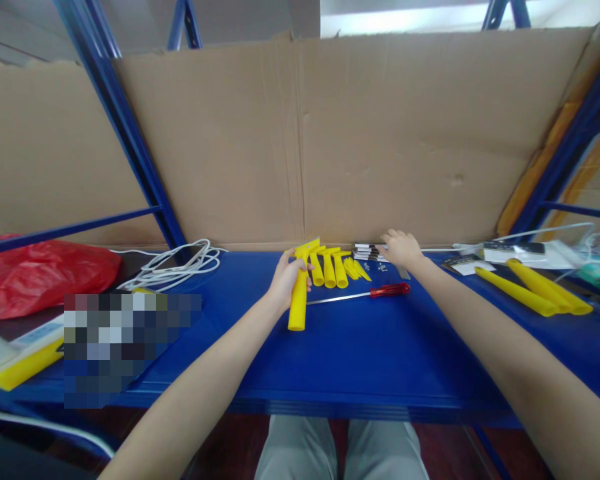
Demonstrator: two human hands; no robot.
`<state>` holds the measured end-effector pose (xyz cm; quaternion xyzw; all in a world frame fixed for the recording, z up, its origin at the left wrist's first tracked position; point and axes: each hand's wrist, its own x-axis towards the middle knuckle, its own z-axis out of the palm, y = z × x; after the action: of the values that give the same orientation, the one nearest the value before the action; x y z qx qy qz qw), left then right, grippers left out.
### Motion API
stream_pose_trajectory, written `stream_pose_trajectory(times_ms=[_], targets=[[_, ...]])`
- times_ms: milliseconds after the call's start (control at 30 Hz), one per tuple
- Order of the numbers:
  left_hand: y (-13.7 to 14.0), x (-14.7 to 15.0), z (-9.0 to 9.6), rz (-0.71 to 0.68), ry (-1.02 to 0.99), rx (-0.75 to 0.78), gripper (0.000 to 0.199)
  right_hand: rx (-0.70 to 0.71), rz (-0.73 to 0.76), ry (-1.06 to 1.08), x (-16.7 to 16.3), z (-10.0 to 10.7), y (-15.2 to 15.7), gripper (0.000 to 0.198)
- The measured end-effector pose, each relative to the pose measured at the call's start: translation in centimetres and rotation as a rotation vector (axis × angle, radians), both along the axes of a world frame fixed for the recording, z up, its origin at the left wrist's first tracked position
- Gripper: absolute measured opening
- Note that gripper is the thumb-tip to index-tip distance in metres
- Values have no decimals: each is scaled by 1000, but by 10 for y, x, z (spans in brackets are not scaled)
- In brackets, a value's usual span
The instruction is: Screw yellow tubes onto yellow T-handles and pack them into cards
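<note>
My left hand [283, 280] is wrapped around the handle of a yellow T-shaped scraper [297, 310], its head pointing up and away from me. A thin flat edge shows at the top of that head. Right beside it, several similar yellow scrapers [329, 272] lie in a row, followed by small yellow pieces [356, 269]. At the back, my right hand [400, 248] reaches over a stack of small black-and-white packets [365, 252], fingers stretched out at its right end. Tiny metal screws [382, 267] lie below that hand. A screwdriver with a red handle [389, 290] lies nearer me.
Yellow tubular handles [545, 297] and packets [514, 252] lie at the right. To the left are a coiled white cable [190, 267], a red plastic bag [45, 273] and another yellow handle [27, 365]. Cardboard [300, 147] walls the back, between blue metal posts [125, 127].
</note>
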<state>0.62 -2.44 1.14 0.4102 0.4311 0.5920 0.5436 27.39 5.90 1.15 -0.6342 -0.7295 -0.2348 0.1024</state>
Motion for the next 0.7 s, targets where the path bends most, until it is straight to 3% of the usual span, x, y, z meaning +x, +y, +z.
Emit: stream_pose_trajectory(times_ms=[67,167,267,367,500,600,700], targets=[[0,-1,2,-3,8,-15,71,35,21,70,3,0,-7,36],[1,-2,3,-56,3,-51,35,84,77,269,9,-1,-20,36],[4,-5,4,-105,-26,-71,7,11,169,495,14,0,-36,32],[7,-9,3,-93,-17,-91,6,-141,292,585,12,2,-52,27],[11,-15,2,-50,42,-86,7,-357,446,515,1,1,-64,26],[14,-19,1,-23,88,-58,8,-548,484,435,-7,-5,-65,26],[15,-21,1,-2,121,-51,10,-583,467,414,-12,-11,-63,21]])
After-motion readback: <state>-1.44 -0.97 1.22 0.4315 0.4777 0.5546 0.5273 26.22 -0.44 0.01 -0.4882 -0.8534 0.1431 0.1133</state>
